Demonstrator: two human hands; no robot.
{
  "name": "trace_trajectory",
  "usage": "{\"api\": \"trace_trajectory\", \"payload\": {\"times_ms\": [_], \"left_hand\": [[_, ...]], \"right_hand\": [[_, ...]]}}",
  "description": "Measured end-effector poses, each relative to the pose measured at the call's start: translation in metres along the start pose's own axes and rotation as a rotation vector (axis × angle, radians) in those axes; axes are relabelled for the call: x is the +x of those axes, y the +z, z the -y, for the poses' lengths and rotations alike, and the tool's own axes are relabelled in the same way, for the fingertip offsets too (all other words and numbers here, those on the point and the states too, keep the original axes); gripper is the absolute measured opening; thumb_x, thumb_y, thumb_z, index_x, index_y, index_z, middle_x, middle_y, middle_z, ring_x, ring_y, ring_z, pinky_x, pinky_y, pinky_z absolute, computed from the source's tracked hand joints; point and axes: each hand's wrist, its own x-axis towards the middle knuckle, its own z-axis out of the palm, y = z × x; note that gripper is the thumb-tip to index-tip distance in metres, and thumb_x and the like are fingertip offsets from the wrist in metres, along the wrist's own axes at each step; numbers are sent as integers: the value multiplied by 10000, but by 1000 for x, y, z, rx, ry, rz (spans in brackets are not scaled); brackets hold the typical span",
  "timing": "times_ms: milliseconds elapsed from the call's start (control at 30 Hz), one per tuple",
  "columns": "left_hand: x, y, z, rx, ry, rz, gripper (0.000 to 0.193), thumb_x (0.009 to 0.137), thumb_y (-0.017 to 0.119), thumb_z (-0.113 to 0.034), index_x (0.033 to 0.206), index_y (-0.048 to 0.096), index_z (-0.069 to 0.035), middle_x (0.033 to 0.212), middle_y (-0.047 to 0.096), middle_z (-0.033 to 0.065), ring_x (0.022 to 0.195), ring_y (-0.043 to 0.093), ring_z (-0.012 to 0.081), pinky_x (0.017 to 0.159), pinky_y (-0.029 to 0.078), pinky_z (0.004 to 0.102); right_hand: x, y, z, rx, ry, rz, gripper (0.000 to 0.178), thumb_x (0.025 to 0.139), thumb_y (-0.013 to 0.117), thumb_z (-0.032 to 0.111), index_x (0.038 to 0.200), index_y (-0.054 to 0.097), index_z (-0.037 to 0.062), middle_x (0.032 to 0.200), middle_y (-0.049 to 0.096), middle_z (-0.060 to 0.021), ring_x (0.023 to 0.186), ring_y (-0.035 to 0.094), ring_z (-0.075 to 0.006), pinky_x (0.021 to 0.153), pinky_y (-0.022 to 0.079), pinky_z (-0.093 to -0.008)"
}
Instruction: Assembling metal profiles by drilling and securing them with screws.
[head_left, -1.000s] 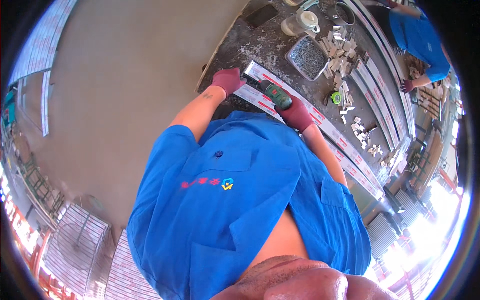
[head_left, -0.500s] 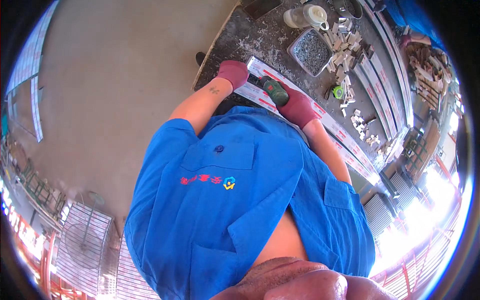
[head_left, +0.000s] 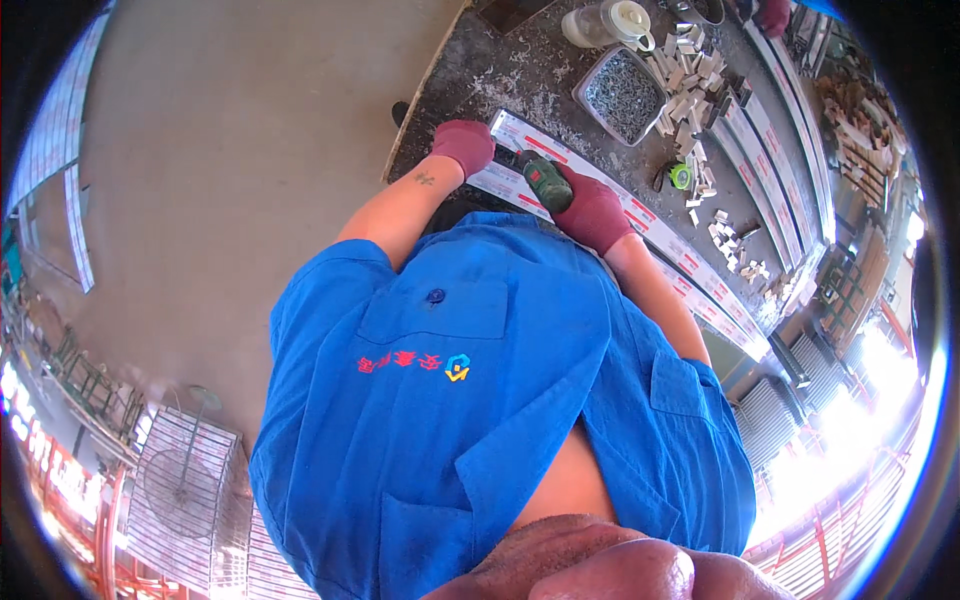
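My right hand (head_left: 594,212), in a dark red glove, is wrapped round a green and black power drill (head_left: 546,182). The drill's front end points to the upper left, over the gap between two long profiles with white and red film. The far profile (head_left: 580,165) slants across the bench, and the near profile (head_left: 500,187) runs beside it, partly hidden by my right hand and forearm. My left hand (head_left: 463,147), gloved alike, is closed beside the left ends of the profiles. Its fingertips are hidden, so what it grips cannot be made out.
Behind the profiles stand a tub of small screws (head_left: 622,97) and a lidded clear jug (head_left: 605,25). Cut metal pieces (head_left: 690,75) lie heaped to the right, near a green tape measure (head_left: 680,176). More profiles (head_left: 765,180) lie beyond. A co-worker's gloved hand (head_left: 773,17) shows at the upper right.
The view has shifted slightly. My hands and the drill keep nearly the same place at the profiles. At the upper right, the co-worker's blue sleeve and gloved hand have moved farther up.
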Motion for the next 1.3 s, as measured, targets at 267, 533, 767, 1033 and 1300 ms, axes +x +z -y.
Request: {"api": "trace_trajectory", "payload": {"times_ms": [267,533,767,1033,1300], "left_hand": [[0,0,-1,-22,-8,8,373,993,580,-410,1072,768,-98,1105,761,175,1032,733,373,892,568,521],[-1,-5,1,-46,-8,39,387,994,573,-418,1097,764,-98,1135,757,171,1071,725,366,915,567,509],[-1,-7,-2,-61,-39,37,376,981,590,-394,1089,798,-101,1152,761,165,1082,731,365,923,570,494],[1,-7,0,-59,-34,42,410,976,598,-463,1096,771,-110,1138,759,165,1079,722,367,916,563,507],[1,-4,2,-67,-31,48,408,973,596,-467,1077,773,-114,1135,760,159,1079,723,361,915,565,504]], "right_hand": [[2,-7,1,-21,-10,15,563,897,693,365,1429,603,205,1176,720,-236,1084,688,-437,930,549,-508],[1,-10,0,-12,5,32,601,898,700,365,1460,582,186,1200,711,-247,1110,685,-431,948,547,-499],[0,-8,-1,41,-53,-47,573,868,689,343,1422,603,224,1209,719,-221,1122,683,-424,963,547,-509],[14,-10,13,34,-103,-26,578,885,688,371,1431,596,206,1241,718,-192,1142,685,-395,972,548,-492],[21,-10,18,-24,-99,15,583,885,692,376,1431,591,199,1242,717,-197,1144,683,-400,973,544,-487]]}}
